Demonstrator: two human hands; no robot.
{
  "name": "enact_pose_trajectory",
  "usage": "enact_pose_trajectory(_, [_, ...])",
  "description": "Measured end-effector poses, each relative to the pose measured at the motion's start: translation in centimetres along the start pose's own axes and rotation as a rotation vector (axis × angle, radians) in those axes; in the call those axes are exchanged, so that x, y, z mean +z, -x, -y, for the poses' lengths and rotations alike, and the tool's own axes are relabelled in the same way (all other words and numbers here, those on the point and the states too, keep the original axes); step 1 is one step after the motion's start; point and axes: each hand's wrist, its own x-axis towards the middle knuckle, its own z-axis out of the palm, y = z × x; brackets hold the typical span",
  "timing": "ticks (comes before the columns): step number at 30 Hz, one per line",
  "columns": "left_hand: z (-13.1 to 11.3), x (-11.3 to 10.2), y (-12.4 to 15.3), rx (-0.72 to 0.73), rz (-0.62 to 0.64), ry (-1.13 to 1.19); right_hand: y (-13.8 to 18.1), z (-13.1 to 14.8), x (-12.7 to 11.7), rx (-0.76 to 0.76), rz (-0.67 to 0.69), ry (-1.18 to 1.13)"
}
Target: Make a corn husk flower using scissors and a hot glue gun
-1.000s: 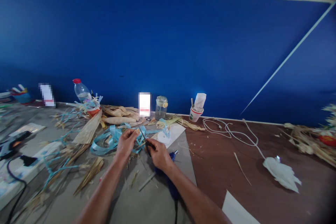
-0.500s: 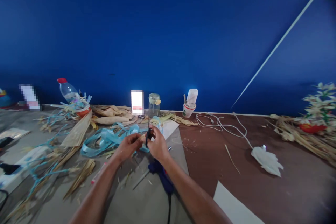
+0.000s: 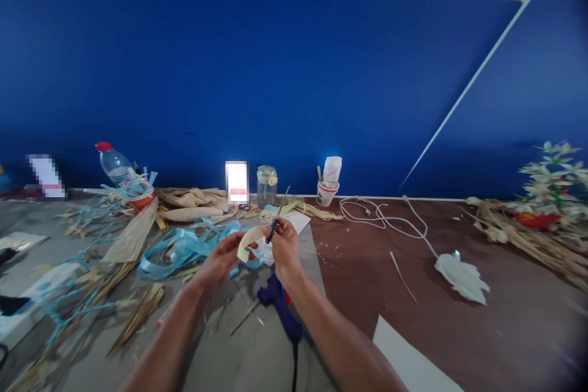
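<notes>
My left hand (image 3: 223,257) is closed on a pale, curled strip of corn husk (image 3: 248,244), which arcs across toward my right hand. My right hand (image 3: 285,248) is wrapped round a pair of scissors (image 3: 275,223) with dark handles, its thin blades pointing up and away. Below my right wrist a dark blue glue gun (image 3: 281,306) lies on the grey mat, its cord running toward me. Light blue ribbon (image 3: 181,248) is heaped to the left, just beyond my left hand.
Along the blue partition (image 3: 257,73) stand a plastic bottle (image 3: 114,162), a lit phone (image 3: 237,182), a glass jar (image 3: 266,187) and a paper cup (image 3: 327,192). Dried husks (image 3: 138,312) litter the left. At right lie a white cable (image 3: 390,217), a white flower-like piece (image 3: 463,278) and a flower arrangement (image 3: 546,196).
The scissors have tilted over to the right, and my right hand has moved slightly right of the left. The pale strip now shows as an open curl between the hands.
</notes>
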Motion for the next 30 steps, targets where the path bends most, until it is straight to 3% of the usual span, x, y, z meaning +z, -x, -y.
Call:
enact_pose_trajectory(3, [0.0, 1.3, -0.1, 0.057, 0.071, -0.163, 0.0, 0.1, 0.1, -0.053, -0.039, -0.007])
enact_pose_trajectory(6, [-0.2, 2.4, -0.1, 0.116, 0.049, -0.206, -0.1, 0.0, 0.1, -0.102, -0.058, 0.020])
enact_pose_trajectory(15, [-1.5, 2.9, -1.6, 0.078, -0.231, 0.191, 0.4, -1.7, 0.9, -0.199, 0.004, 0.119])
enact_pose_trajectory(23, [-1.2, 3.2, -3.0, 0.001, -0.269, 0.412, 0.7, -1.5, 1.4, -0.184, 0.119, 0.351])
enact_pose_trajectory(30, [0.7, 1.5, -3.0, -0.032, -0.370, 0.457, 0.9, -3.0, 1.3, -0.067, 0.212, 0.326])
